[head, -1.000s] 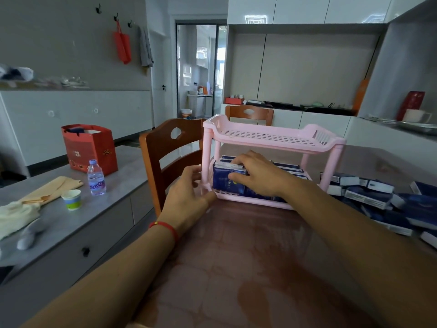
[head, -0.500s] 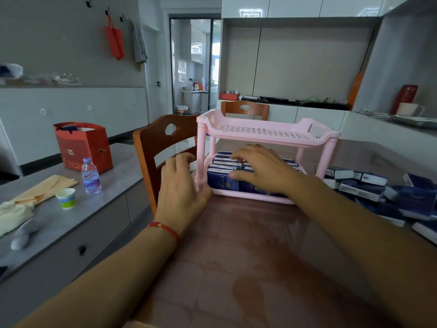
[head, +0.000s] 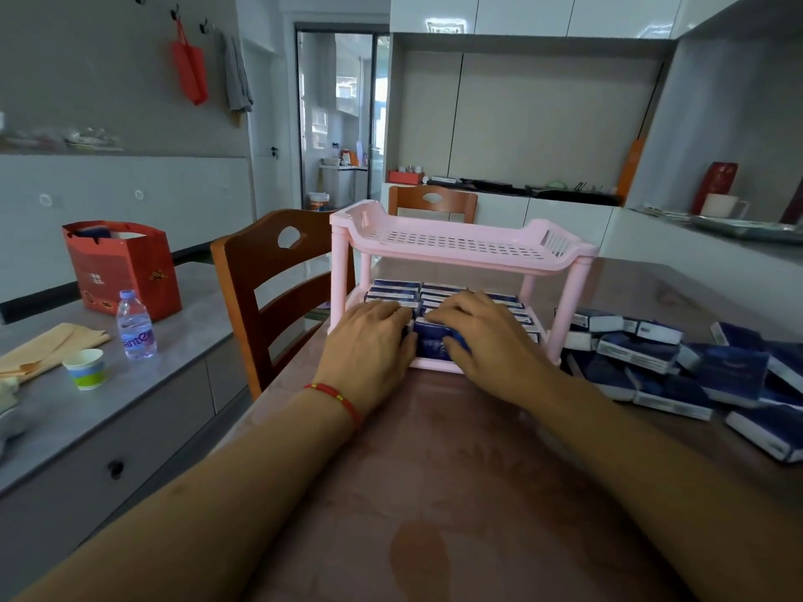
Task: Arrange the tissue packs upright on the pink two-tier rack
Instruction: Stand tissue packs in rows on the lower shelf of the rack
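The pink two-tier rack (head: 456, 247) stands on the table in front of me, its top tier bare. Several dark blue tissue packs (head: 430, 341) stand upright in rows on the lower tier. My left hand (head: 369, 341) lies over the front left packs, fingers flat on their tops. My right hand (head: 482, 336) rests on the packs beside it, fingers on the tops and thumb against the front face of one pack. A heap of loose tissue packs (head: 678, 367) lies on the table to the right of the rack.
A wooden chair (head: 269, 288) stands just left of the rack, another behind it. The grey counter at left holds a water bottle (head: 134, 325), a paper cup (head: 84, 368), a red gift bag (head: 121, 267) and cloths. The brown table (head: 434, 493) stretches toward me.
My left hand has left the rack's front left leg and moved right onto the packs in the lower tier. My right hand has stayed on the packs, shifting slightly.
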`<state>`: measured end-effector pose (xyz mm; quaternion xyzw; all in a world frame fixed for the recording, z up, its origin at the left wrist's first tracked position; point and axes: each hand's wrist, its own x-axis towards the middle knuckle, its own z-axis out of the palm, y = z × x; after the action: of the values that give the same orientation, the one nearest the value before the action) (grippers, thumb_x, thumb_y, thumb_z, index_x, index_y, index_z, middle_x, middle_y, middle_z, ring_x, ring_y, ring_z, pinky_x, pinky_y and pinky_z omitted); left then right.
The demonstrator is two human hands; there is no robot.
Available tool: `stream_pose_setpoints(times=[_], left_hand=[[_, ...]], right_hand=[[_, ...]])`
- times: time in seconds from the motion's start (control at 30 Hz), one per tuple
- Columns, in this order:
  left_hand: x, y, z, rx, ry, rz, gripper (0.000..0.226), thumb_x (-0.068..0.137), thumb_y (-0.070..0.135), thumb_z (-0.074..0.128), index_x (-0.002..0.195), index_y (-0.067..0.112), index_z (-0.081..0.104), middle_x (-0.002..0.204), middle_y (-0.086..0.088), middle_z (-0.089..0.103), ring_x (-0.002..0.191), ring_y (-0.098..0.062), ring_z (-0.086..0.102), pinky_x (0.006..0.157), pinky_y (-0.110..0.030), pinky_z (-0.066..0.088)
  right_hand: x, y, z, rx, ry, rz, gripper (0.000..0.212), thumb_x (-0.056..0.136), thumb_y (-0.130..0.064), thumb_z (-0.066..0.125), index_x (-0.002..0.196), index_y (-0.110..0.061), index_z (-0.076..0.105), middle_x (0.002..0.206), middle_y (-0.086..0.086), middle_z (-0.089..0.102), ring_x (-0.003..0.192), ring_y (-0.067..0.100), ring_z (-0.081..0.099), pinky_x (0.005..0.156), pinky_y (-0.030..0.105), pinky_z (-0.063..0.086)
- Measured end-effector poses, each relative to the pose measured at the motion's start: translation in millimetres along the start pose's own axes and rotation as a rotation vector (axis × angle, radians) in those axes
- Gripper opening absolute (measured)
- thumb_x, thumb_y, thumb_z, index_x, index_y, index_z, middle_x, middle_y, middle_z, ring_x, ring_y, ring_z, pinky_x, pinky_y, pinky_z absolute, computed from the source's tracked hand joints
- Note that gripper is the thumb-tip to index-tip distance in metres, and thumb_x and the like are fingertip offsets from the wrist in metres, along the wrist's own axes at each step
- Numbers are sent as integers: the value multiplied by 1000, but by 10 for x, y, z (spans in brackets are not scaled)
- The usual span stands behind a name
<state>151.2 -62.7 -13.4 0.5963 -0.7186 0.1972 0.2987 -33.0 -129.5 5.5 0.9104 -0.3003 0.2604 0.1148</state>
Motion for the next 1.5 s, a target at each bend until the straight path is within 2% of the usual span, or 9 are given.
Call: stream_pose_setpoints(times=[0.17,0.33,0.53,0.77,0.93,1.03,1.23,1.37,1.5], left_hand=[[18,-28,56,-35,10,9,25,101,28,49,111,16,69,110,-4,70,104,-23,63,97,-40,51],[34,-36,58,-74,19,-19,14,96,21,57,95,14,69,97,-6,70,92,-26,62,83,-39,49],[27,-11,18,-104,-24,-20,23,95,24,62,114,12,69,114,-9,70,109,-28,61,95,-40,48],[10,5,15,-66,-53,-31,38,95,25,63,130,9,62,128,-13,65,121,-32,57,106,-43,43],[19,-12,76,71,-89,1,43,102,31,49,140,11,50,142,-13,54,135,-32,45,118,-49,28],[4,-29,97,99,-114,1,48,102,37,37,142,11,48,143,-11,54,135,-30,46,119,-47,25],[0,35,-1,68,-118,6,54,101,41,36,145,11,46,147,-12,52,138,-29,44,121,-47,24],[-54,190,-169,17,-65,133,45,96,26,55,138,12,54,138,-10,58,130,-28,51,114,-44,38],[-124,466,-303,-43,-71,312,37,82,15,60,118,13,66,120,-6,65,113,-26,58,100,-41,48]], right_hand=[[-29,61,-15,64,-18,-4,42,90,-6,65,130,-15,65,124,2,62,113,21,54,101,35,45],[-49,75,-22,107,-56,-4,42,91,-4,61,132,-13,63,125,2,61,115,21,52,102,33,42],[-131,41,5,-54,6,54,38,98,-25,53,133,-10,57,133,7,60,121,27,54,105,38,40],[-152,33,12,-79,-42,55,41,95,-16,54,136,-13,56,137,7,61,126,30,54,105,47,43],[-180,-52,-6,-140,-81,103,48,101,-27,46,147,-15,43,153,6,45,139,25,42,114,43,32],[-189,-81,-42,-114,-37,91,47,100,-25,46,145,-9,46,148,9,50,136,27,46,115,43,33],[-334,-104,-450,-110,-12,-33,25,90,-15,46,105,-12,66,105,4,68,96,25,61,89,43,50],[-907,67,-768,-181,-76,-58,25,92,-23,48,102,-19,70,97,-2,72,87,19,68,86,39,58],[-1425,450,-1044,-242,-123,30,33,88,-32,44,98,-20,73,88,-2,73,71,15,68,62,28,58]])
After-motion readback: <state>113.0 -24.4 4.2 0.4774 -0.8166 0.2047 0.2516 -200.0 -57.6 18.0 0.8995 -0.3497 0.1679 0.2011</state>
